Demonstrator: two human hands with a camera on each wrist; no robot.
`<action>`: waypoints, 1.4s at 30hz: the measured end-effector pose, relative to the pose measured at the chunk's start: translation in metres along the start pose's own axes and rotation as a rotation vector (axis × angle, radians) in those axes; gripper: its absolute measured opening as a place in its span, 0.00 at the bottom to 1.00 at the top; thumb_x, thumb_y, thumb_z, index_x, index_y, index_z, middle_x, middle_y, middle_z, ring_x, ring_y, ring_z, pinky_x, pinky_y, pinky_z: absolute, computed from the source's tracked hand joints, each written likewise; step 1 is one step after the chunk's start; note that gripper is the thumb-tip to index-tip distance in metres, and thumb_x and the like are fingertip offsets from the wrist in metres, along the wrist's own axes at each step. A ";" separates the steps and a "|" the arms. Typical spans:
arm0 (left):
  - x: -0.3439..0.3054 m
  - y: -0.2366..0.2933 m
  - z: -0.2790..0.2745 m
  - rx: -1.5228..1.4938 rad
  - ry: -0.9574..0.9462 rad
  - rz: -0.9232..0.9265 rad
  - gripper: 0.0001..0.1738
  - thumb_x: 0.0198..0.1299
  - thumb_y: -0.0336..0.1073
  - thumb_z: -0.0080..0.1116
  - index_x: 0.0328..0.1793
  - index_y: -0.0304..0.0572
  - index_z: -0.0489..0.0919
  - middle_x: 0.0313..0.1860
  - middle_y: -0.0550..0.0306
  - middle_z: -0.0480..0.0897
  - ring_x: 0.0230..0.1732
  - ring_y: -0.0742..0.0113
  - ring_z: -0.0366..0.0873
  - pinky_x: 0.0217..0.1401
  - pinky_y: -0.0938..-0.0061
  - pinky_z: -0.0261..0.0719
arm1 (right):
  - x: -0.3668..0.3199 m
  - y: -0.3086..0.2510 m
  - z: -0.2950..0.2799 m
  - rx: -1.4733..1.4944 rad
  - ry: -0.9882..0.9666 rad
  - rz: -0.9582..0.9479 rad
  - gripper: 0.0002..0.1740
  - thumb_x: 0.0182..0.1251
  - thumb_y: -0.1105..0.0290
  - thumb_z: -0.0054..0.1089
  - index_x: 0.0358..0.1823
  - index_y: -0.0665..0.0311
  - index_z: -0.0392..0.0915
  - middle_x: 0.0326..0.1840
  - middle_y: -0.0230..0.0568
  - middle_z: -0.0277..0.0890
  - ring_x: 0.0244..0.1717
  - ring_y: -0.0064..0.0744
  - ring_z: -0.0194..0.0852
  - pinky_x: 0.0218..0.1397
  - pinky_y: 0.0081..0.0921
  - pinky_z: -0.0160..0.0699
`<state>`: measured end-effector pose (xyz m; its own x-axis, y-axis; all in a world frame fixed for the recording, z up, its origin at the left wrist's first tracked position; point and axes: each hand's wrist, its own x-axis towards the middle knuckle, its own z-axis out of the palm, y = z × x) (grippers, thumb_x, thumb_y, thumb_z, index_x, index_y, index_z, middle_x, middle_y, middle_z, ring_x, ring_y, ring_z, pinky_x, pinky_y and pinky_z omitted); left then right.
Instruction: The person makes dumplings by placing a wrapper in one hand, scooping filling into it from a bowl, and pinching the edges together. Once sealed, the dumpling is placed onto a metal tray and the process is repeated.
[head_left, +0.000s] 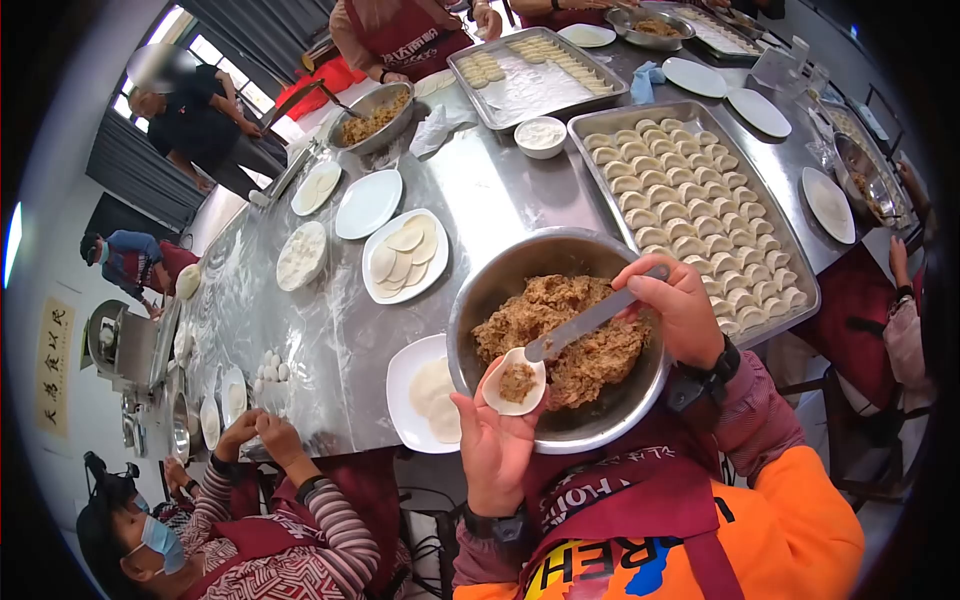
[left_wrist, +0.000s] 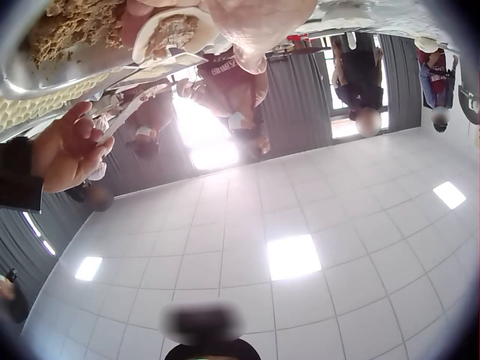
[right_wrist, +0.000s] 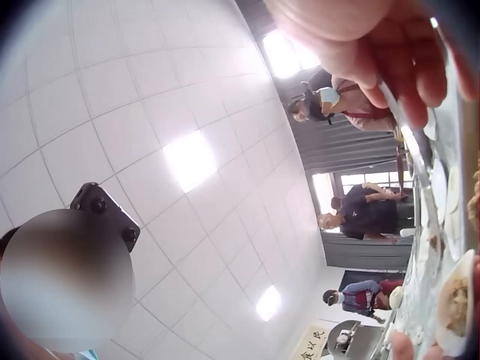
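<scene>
In the head view my left hand (head_left: 497, 450) cups a round dumpling wrapper (head_left: 538, 392), its edges bent up a little round a dab of meat filling (head_left: 517, 381). My right hand (head_left: 675, 305) grips a flat metal spatula (head_left: 590, 322) between thumb and fingers, its blade tip right at the wrapper's upper edge. Under both hands stands a large steel bowl (head_left: 480, 290) with a mound of brown filling (head_left: 560, 310). The left wrist view shows the filled wrapper (left_wrist: 176, 34) close up, with the right hand (left_wrist: 71, 154) and spatula beyond.
A tray (head_left: 810, 300) of shaped dumplings lies right of the bowl. To its left is a plate (head_left: 400, 420) of wrappers, with another wrapper plate (head_left: 436, 222) farther back. A flour bowl (head_left: 540, 138) and second dumpling tray (head_left: 540, 115) stand behind. A masked person (head_left: 150, 540) sits at left.
</scene>
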<state>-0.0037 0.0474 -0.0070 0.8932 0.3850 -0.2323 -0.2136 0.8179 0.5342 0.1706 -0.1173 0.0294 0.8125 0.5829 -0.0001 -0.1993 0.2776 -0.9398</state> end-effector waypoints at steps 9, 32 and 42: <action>0.008 -0.003 0.004 -0.024 0.003 -0.010 0.41 0.63 0.64 0.37 0.69 0.36 0.57 0.67 0.47 0.64 0.68 0.52 0.62 0.71 0.55 0.58 | 0.000 0.004 -0.012 0.150 0.011 0.132 0.08 0.63 0.73 0.54 0.38 0.71 0.76 0.32 0.39 0.78 0.28 0.24 0.79 0.33 0.16 0.78; -0.005 -0.016 0.021 -0.054 -0.284 -0.243 0.38 0.67 0.60 0.35 0.71 0.35 0.56 0.65 0.45 0.67 0.63 0.54 0.69 0.59 0.55 0.75 | -0.053 0.012 0.006 -1.308 -0.205 -1.071 0.14 0.48 0.68 0.62 0.39 0.48 0.79 0.62 0.39 0.68 0.67 0.45 0.57 0.71 0.50 0.47; -0.017 -0.017 0.026 0.233 -0.224 -0.156 0.33 0.56 0.28 0.60 0.68 0.37 0.62 0.58 0.56 0.73 0.56 0.68 0.74 0.53 0.72 0.78 | -0.031 0.010 0.044 -0.888 -0.439 -0.551 0.05 0.45 0.74 0.65 0.23 0.60 0.76 0.59 0.45 0.70 0.68 0.53 0.55 0.68 0.45 0.53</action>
<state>-0.0050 0.0158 0.0088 0.9780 0.1392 -0.1556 0.0048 0.7302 0.6832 0.1196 -0.0989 0.0354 0.3717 0.8149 0.4447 0.7276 0.0418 -0.6847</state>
